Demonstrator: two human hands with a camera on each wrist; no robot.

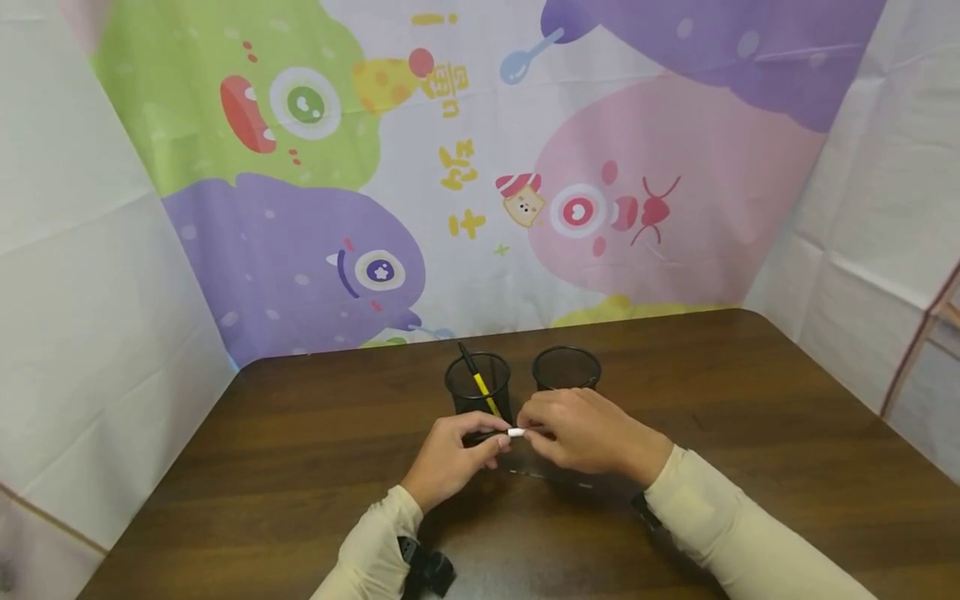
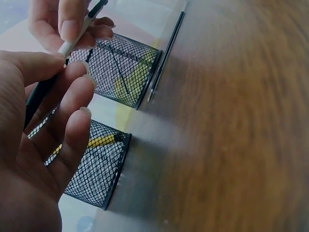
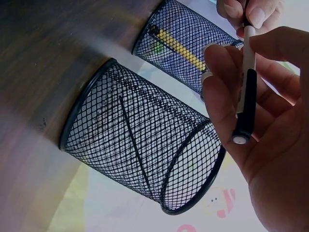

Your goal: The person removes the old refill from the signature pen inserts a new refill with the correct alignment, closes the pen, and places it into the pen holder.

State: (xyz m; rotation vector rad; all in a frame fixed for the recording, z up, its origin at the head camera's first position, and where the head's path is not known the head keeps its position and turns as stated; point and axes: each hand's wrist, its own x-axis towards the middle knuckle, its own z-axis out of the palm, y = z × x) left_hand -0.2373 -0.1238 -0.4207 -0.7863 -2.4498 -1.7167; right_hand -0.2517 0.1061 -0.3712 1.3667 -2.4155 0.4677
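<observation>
A white-and-black pen [image 1: 516, 432] is held between both hands, close in front of two mesh cups. My left hand [image 1: 453, 450] pinches one black end between thumb and fingers. My right hand [image 1: 588, 429] pinches the white barrel with the black clip end, which shows in the right wrist view as a pen half [image 3: 248, 72]. Fingertips hide part of the joint between the two. On the table just beyond the hands lies a thin pen refill [image 2: 166, 55] with a metal tip.
A black mesh cup [image 1: 459, 398] on the left has a yellow-and-black pen [image 1: 480, 382] leaning inside. Beside it stands another mesh cup [image 3: 96, 106], where a thin dark rod [image 3: 133, 133] shows through the mesh. A printed cloth [image 1: 480, 283] hangs behind the brown table [image 1: 300, 467].
</observation>
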